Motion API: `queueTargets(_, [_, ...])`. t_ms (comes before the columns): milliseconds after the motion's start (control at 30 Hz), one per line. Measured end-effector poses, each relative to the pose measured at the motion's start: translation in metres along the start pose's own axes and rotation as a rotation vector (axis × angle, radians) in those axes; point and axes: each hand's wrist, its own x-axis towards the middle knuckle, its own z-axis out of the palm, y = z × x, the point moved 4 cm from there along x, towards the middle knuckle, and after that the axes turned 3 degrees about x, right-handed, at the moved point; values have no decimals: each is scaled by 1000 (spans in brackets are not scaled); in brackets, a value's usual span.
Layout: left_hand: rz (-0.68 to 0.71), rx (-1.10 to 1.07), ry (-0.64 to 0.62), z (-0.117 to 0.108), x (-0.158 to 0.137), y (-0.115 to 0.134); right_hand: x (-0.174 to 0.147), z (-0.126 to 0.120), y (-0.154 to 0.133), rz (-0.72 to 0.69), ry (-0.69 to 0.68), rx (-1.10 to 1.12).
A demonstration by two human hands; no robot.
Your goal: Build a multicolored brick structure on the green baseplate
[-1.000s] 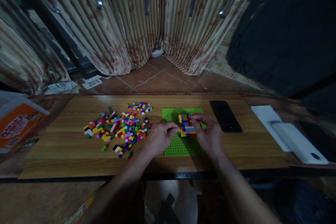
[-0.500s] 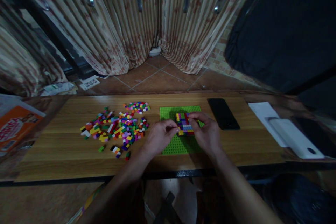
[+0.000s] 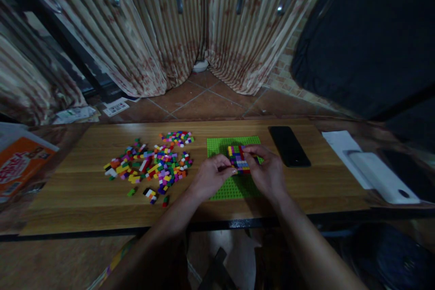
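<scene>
A block of multicoloured toy bricks (image 3: 239,162) sits on a green studded baseplate (image 3: 224,190). On its left side, my left hand (image 3: 214,174) is closed, thumb and fingertips gripping the near-left edge of the block. My right hand (image 3: 265,167) is closed at the block's right side, with thumb and forefinger together over its upper right part. The right fingers cover that corner, so whether a separate small brick lies between them cannot be made out.
Many loose bricks (image 3: 166,163) lie scattered left of the baseplate on the wooden table (image 3: 81,199). A black phone (image 3: 288,146) lies to the right. Beyond the table's right end are a white device (image 3: 382,176) and paper. An orange-and-white package (image 3: 20,163) stands at far left.
My left thumb and fingertips have shifted slightly right along the block's near edge. My right hand stays at almost the same spot on the block.
</scene>
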Motion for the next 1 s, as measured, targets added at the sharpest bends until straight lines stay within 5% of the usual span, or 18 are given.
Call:
queueTargets(233, [-83,-91,4,-1,0,0,-1,0,-1,13,-15,-15])
queueTargets(1000, [17,39,24,6,2,-1,-2,4,-3,4,-88,-50])
